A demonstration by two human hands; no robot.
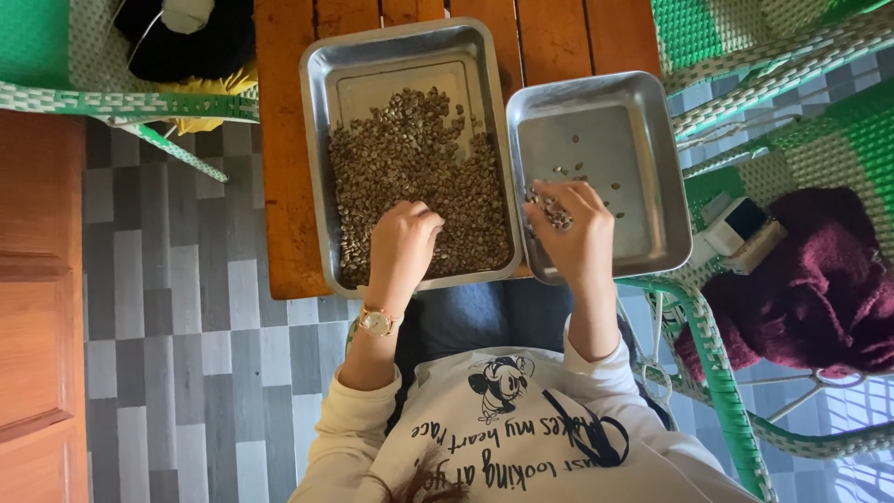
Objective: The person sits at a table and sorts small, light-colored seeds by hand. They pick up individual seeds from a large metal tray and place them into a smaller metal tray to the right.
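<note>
Two steel trays sit side by side on a wooden table [559, 37]. The left tray [321, 102] holds a thick layer of greenish-brown beans [410, 158]. My left hand [402, 244], with a watch on the wrist, rests on those beans near the tray's front edge, fingers curled down into them. The right tray [643, 168] is nearly bare, with a few scattered beans [577, 168]. My right hand [573, 228] hovers over its front left corner, cupped around a small heap of beans [551, 209].
Green and white woven chairs stand at the right [736, 84] and upper left [102, 98]. A dark red knitted garment [819, 289] and a small white box [736, 228] lie on the right chair. Grey tiled floor [186, 354] lies to the left, beside a wooden door [37, 279].
</note>
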